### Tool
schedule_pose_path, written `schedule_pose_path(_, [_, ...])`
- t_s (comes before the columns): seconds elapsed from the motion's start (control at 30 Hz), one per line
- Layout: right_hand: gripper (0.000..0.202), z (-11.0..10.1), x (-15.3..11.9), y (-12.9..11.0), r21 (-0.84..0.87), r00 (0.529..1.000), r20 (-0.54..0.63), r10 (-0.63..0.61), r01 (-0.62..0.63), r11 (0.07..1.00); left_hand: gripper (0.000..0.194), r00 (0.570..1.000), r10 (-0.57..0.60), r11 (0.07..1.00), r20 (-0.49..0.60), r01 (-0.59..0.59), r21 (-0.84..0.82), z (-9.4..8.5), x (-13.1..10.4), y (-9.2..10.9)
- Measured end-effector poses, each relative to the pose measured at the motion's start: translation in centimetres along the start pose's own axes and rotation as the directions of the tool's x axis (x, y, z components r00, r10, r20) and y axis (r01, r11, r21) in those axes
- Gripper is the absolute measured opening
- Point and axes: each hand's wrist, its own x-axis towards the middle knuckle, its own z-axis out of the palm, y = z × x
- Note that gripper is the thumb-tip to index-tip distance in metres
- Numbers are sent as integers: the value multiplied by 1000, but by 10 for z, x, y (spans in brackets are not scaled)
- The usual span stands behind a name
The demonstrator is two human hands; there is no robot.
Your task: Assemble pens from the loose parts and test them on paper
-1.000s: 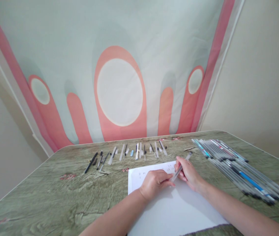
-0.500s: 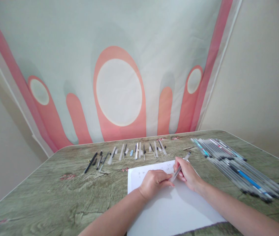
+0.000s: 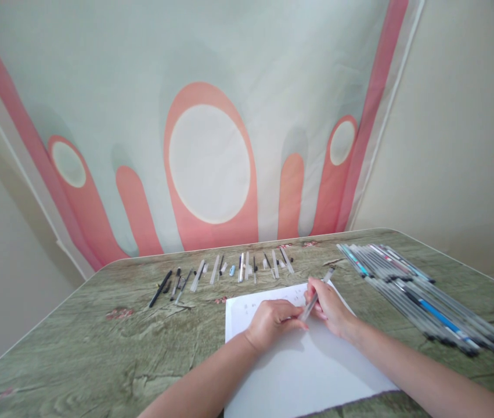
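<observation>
My right hand (image 3: 331, 309) grips a clear-barrelled pen (image 3: 316, 295), its upper end pointing away to the right. My left hand (image 3: 273, 323) is closed beside it, its fingertips touching the pen's lower end. Both hands rest over a white sheet of paper (image 3: 299, 366) that carries small marks near its far edge. The pen's tip is hidden between the two hands.
A row of pen parts and caps (image 3: 224, 270) lies along the far side of the green patterned table (image 3: 98, 348). A large bundle of pens (image 3: 416, 296) lies to the right. A pink and pale cloth (image 3: 209, 145) hangs behind.
The hands and pen have barely moved; the pen's upper end has tilted slightly. The view has shifted a little.
</observation>
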Motion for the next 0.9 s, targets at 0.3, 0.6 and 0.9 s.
schedule_pose_path(0.3, [34,-1,2,-10,117,998,26,-65,62,991,33,967,-180,974,-181,150,-168,-2,7,-1])
schedule_pose_path(0.6, [28,-30,12,-45,-234,964,85,-252,265,935,32,799,-426,844,-426,180,-506,-3,10,-19])
schedule_pose_path(0.9, [24,-37,-6,-74,-784,890,452,64,362,504,29,793,-408,861,-452,168,-480,-3,10,-16])
